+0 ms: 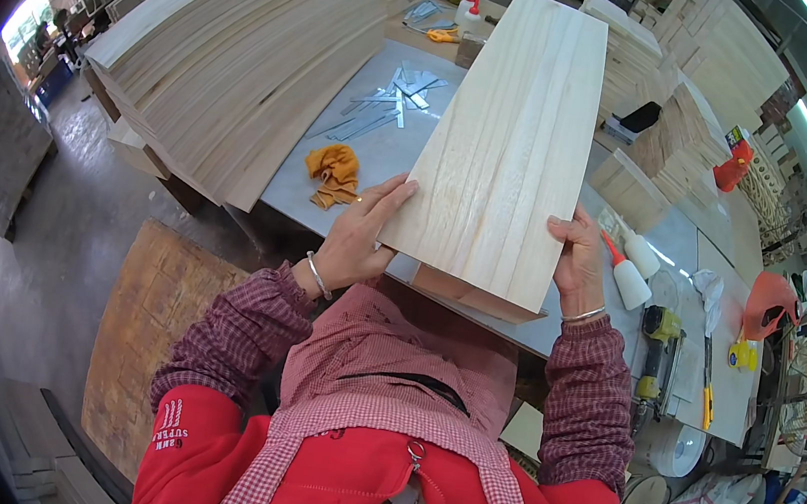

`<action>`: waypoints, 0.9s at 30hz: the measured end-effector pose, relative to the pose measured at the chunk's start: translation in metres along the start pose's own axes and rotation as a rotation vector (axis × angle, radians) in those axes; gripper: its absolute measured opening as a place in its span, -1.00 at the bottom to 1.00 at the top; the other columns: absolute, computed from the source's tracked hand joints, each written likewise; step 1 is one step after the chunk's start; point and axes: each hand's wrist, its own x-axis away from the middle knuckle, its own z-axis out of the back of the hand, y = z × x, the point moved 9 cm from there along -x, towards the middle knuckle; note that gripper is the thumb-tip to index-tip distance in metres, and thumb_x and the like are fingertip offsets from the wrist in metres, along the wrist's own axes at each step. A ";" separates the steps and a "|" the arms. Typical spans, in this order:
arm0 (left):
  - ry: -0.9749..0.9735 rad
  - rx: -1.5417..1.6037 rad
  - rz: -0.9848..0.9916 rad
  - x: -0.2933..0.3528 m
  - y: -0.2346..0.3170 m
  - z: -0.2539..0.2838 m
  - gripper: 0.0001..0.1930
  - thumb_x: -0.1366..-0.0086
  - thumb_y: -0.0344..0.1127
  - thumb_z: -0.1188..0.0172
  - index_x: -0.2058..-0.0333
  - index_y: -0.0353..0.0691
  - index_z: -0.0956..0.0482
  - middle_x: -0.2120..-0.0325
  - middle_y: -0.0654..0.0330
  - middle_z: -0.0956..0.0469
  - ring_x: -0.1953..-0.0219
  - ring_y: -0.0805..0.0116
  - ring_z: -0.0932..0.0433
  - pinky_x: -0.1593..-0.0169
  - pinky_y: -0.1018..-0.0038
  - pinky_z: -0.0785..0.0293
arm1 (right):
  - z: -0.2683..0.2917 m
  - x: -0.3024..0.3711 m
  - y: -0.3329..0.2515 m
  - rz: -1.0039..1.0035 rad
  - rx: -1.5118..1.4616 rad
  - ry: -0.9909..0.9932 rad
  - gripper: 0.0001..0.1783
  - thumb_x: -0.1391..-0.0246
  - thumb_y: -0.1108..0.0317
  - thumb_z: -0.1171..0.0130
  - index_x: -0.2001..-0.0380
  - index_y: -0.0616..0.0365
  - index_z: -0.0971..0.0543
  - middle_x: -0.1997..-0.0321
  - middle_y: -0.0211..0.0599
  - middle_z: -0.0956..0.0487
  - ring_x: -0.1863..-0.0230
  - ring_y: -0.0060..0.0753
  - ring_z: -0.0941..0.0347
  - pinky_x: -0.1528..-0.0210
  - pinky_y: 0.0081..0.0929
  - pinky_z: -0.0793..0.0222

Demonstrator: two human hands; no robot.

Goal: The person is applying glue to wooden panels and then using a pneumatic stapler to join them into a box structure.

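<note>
Long pale wooden panel (507, 144) is extending above the counter (389, 165), its long axis pointing towards 12 o'clock and its near end lying close to the counter's near edge. A reddish-brown wooden piece (479, 294) is showing beneath that end, at 6; how the two are joining, cannot tell. Left hand (364, 225) is holding the panel's edge at 8, grip clamping, thumb underneath and fingers reaching the top face. Right hand (579, 257) is clamping the opposite edge between 4 and 5, thumb pressing the top. Farther out: thin metal strips (402, 96) are lying scattered at 10; a crumpled orange cloth (332, 175) is sitting between 8 and 9. A red-capped white bottle (632, 280) is lying at 4, just beside the right hand, and a yellow-green power tool (656, 344) is resting beyond it. A tall stack of boards (236, 60) is standing between 9 and 10.
</note>
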 end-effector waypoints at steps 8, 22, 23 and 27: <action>-0.115 0.148 0.037 -0.013 -0.003 -0.002 -0.19 0.15 -0.47 -0.15 -0.22 -0.18 -0.25 -0.19 0.09 -0.29 -0.17 0.17 -0.31 -0.16 0.39 -0.29 | -0.001 0.005 -0.019 0.069 0.096 0.014 -0.45 0.18 0.68 0.04 -0.02 0.43 -0.39 0.09 0.03 -0.51 0.23 -0.28 -0.46 0.12 -0.56 -0.39; 0.245 1.106 0.216 -0.138 0.039 0.069 -0.58 -0.14 -0.44 -0.16 0.01 -0.43 -0.36 0.17 -0.02 -0.50 0.26 0.32 -0.52 0.22 0.51 -0.49 | -0.219 0.083 -0.081 1.262 1.186 -0.223 -0.63 0.03 0.46 -0.15 0.07 0.16 -0.52 0.07 -0.21 -0.55 0.12 -0.23 -0.50 0.17 -0.44 -0.42; 0.298 1.150 0.230 -0.128 0.023 0.071 -0.63 -0.15 -0.48 -0.13 0.05 -0.42 -0.37 0.23 0.01 -0.52 0.37 0.38 -0.52 0.33 0.56 -0.49 | -0.214 0.084 -0.082 1.204 1.133 -0.331 -0.66 0.02 0.46 -0.16 0.10 0.18 -0.53 0.03 -0.22 -0.54 0.07 -0.24 -0.48 0.10 -0.43 -0.41; 0.272 1.302 0.356 -0.096 -0.015 0.057 -0.57 -0.11 -0.53 -0.12 0.00 -0.44 -0.34 0.20 -0.02 -0.52 0.29 0.28 -0.55 0.22 0.50 -0.52 | -0.138 0.062 -0.103 1.263 1.285 -0.055 -0.66 -0.01 0.38 -0.14 0.09 0.21 -0.51 0.05 -0.18 -0.55 0.09 -0.16 -0.48 0.01 -0.37 -0.38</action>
